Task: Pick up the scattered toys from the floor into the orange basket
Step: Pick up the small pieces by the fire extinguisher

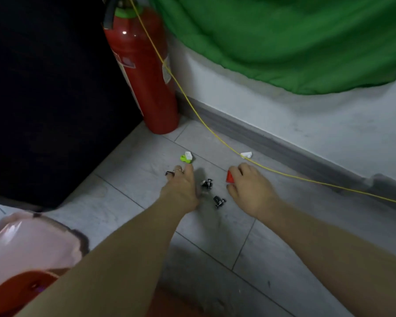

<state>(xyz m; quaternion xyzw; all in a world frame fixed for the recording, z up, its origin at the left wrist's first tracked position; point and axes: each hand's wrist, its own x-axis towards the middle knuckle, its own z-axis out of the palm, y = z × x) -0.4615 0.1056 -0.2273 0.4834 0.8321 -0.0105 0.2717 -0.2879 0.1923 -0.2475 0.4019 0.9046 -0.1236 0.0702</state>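
2 hands are working near the fire extinguisher (142, 72): my right hand (249, 186) is curling around a red toy (230, 177) to lift it, my left hand (181, 186) is reaching, fingers extended and empty, toward the green toy (186, 157); orange basket (21, 291) waiting well behind.

Orange basket (21, 291) perhaps, edge-cropped, blurred.

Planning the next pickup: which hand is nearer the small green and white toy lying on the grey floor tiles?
Left. The left hand has its fingertips just short of the small green and white toy. The right hand, gripping a red toy piece, sits farther off to the toy's right.
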